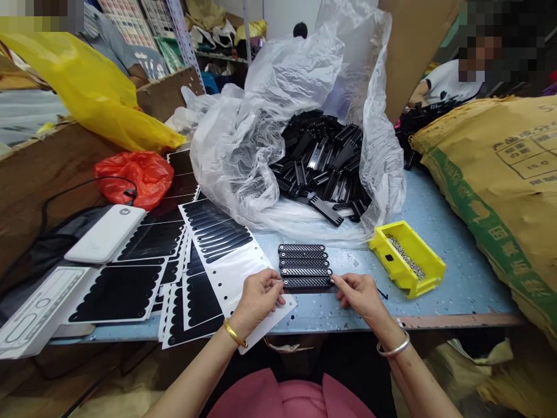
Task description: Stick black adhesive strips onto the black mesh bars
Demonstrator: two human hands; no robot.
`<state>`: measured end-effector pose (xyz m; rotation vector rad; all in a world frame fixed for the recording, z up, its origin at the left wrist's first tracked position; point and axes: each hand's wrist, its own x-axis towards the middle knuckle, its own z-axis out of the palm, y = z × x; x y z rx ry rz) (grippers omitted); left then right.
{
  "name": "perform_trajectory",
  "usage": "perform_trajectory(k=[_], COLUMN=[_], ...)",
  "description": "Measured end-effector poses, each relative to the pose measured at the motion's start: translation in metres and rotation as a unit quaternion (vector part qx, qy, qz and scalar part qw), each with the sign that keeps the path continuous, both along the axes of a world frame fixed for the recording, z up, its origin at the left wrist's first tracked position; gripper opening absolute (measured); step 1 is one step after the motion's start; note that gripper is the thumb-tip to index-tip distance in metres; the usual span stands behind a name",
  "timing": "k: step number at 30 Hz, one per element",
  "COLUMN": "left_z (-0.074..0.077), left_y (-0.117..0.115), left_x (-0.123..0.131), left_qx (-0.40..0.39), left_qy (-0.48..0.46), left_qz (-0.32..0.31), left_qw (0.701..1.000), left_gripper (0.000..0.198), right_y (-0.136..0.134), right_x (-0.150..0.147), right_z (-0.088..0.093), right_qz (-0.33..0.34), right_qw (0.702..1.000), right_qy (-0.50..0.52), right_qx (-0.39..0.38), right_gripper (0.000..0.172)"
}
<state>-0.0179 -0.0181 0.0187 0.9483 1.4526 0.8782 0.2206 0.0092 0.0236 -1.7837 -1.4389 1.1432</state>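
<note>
Several black plastic strips (303,255) with a mesh pattern lie side by side in a row on the table, small shiny metal pieces at their ends. My left hand (262,292), with a gold bangle at the wrist, is closed at the left end of the nearest black strip (308,283). At that strip's right end, the thumb and fingers of my right hand (357,292) are pinched together; a silver bangle circles this wrist. Under my left hand lies a white sheet (237,273) with black stickers, one of several overlapping black-sticker sheets (117,290).
Behind the row, a clear plastic bag (243,157) holds a heap of black plastic parts (322,157). A yellow bin (409,258) of small metal pieces stands right, beside a large sack (491,168). Left are a white power bank (107,232) and red bag (134,177). Other people sit beyond.
</note>
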Motion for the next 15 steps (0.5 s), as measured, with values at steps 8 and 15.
perform_trajectory(k=[8, 15], left_z=[-0.010, -0.016], left_y=[-0.007, -0.006], left_x=[-0.006, 0.003], left_qx=[0.194, 0.263], left_qy=[0.296, 0.420], left_qz=[-0.046, -0.069], left_qw=[0.934, 0.866], left_gripper=[0.021, 0.018], right_y=[0.041, 0.063], right_x=[-0.021, -0.083], right_z=[0.014, 0.021], right_qz=[0.105, 0.264], right_qw=[0.941, 0.867], right_qy=[-0.220, -0.398], right_qx=[0.234, 0.141], right_gripper=[0.020, 0.021])
